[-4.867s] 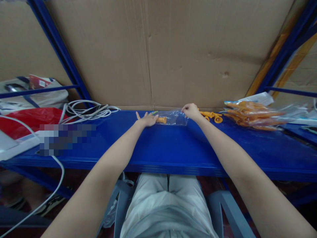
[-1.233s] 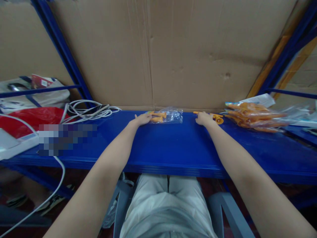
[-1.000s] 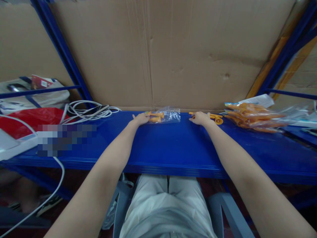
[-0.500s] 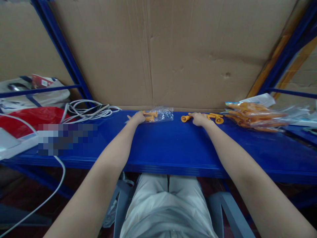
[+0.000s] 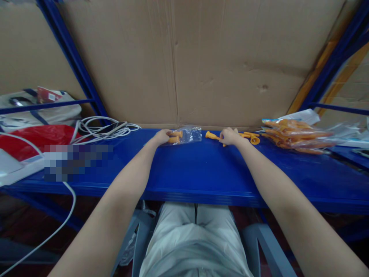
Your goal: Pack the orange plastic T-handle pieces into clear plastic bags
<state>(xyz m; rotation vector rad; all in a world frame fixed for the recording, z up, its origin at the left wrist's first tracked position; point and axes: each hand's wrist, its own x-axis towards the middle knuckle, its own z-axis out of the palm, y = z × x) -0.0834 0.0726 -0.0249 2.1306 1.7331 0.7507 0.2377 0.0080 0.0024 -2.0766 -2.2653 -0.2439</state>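
At the back of the blue shelf, my left hand (image 5: 161, 137) is closed on the near side of a clear plastic bag (image 5: 192, 134). Two orange flared plastic pieces (image 5: 174, 139) lie at its fingertips, in or under the film; I cannot tell which. To the right, my right hand (image 5: 230, 136) pinches the narrow end of another orange flared piece (image 5: 212, 135), whose wide end points left. Just beyond that hand lie more orange pieces (image 5: 255, 140), one showing its round cup end. My palms and the undersides of my fingers are hidden.
Filled clear bags of orange pieces (image 5: 296, 134) are piled at the right. Coiled white cables (image 5: 106, 127) and a red bag (image 5: 54, 136) sit at the left. Cardboard (image 5: 201, 69) backs the blue shelf (image 5: 201, 169), with blue posts at both sides.
My right hand has turned the orange flared piece, so its wide end, which faced me, now points left and sits slightly farther left. My left fingers have drawn in around the bag.
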